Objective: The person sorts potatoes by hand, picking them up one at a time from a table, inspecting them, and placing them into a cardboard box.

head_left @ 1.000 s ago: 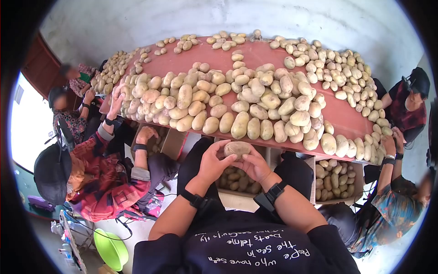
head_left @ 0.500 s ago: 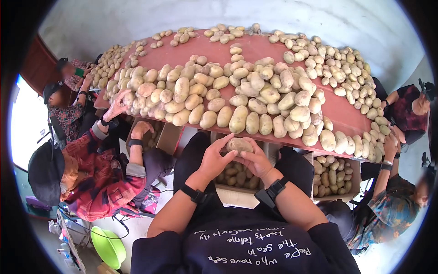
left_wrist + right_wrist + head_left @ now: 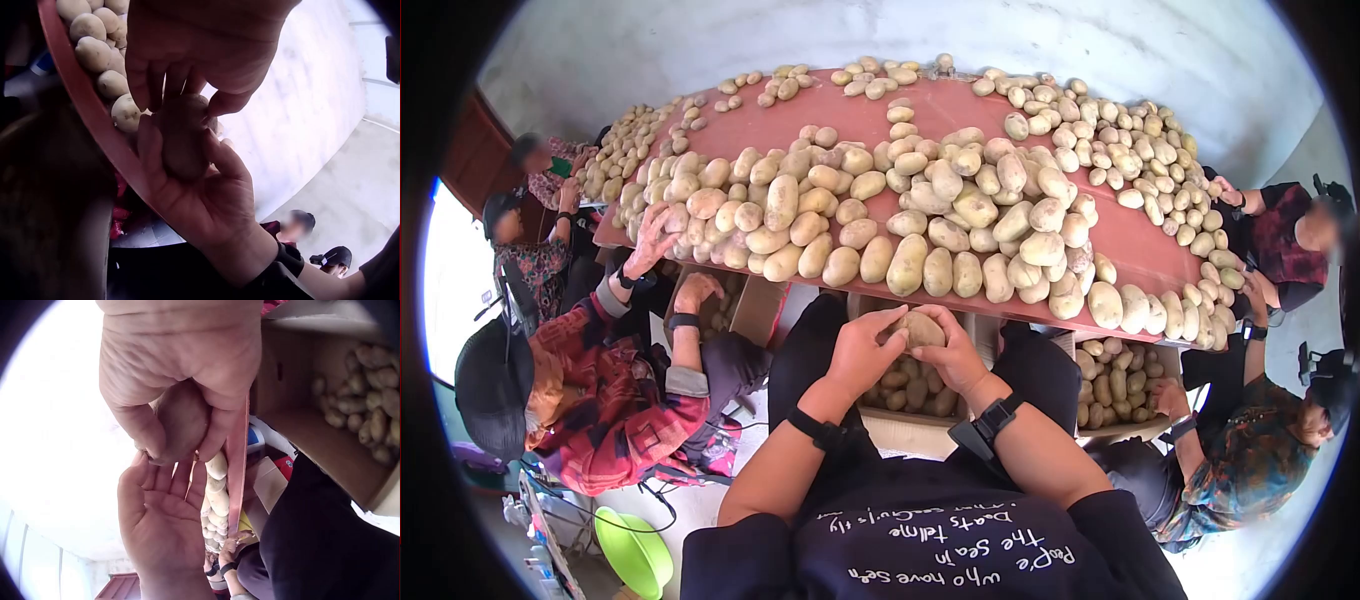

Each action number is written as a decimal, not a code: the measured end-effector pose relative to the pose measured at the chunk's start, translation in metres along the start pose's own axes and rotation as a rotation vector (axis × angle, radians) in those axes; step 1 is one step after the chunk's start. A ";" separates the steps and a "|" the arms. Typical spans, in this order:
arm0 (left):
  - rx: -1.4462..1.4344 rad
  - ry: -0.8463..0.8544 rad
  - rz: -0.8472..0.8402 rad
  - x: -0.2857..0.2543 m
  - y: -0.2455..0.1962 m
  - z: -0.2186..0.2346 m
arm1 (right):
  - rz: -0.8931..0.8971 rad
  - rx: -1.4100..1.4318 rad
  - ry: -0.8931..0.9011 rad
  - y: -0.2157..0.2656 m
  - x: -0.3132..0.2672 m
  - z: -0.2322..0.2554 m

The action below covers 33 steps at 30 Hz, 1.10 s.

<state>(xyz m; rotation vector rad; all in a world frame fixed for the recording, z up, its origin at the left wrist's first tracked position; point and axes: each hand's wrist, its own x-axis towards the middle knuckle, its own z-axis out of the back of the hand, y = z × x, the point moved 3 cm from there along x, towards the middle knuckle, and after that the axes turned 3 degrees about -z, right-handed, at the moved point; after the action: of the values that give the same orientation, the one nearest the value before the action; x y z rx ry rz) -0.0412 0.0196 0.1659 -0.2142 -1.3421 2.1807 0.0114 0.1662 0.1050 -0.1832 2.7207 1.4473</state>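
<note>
In the head view a single potato (image 3: 922, 330) is held between my two hands, above the box at my knees. My left hand (image 3: 863, 352) touches its left end with thumb and fingertips. My right hand (image 3: 958, 358) grips the other end, thumb on the near side. From the left wrist, the potato (image 3: 185, 137) looks dark in shadow, with the left fingers over its top and the right hand (image 3: 209, 203) around its lower part. The right wrist view has the potato (image 3: 181, 422) between the right thumb and fingers, the left palm (image 3: 169, 531) facing up below.
A red table (image 3: 855, 105) bears heaps of potatoes (image 3: 970, 205), with a row along its near edge. Cardboard boxes with potatoes stand below, one at my knees (image 3: 910, 430) and one at right (image 3: 1090, 432). Other people sit at both sides; a green basin (image 3: 635, 555) is at lower left.
The potato has turned between my hands, from lying crosswise to pointing more away from me. The person at right has moved a hand from the table down to the right box.
</note>
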 end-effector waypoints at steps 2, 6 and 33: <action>0.011 -0.012 0.019 -0.002 -0.001 0.005 | 0.025 -0.095 -0.015 -0.002 -0.001 0.001; -0.019 -0.037 0.107 0.001 0.002 0.009 | 0.126 -0.415 -0.042 0.004 0.002 0.002; 0.248 0.266 0.298 0.007 0.072 -0.013 | 0.045 -0.903 -0.169 -0.028 0.000 0.013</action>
<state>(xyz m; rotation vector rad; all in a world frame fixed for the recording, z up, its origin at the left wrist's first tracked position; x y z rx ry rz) -0.0696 0.0090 0.0985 -0.6182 -0.9308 2.4332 0.0152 0.1615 0.0747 -0.0227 1.7679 2.4493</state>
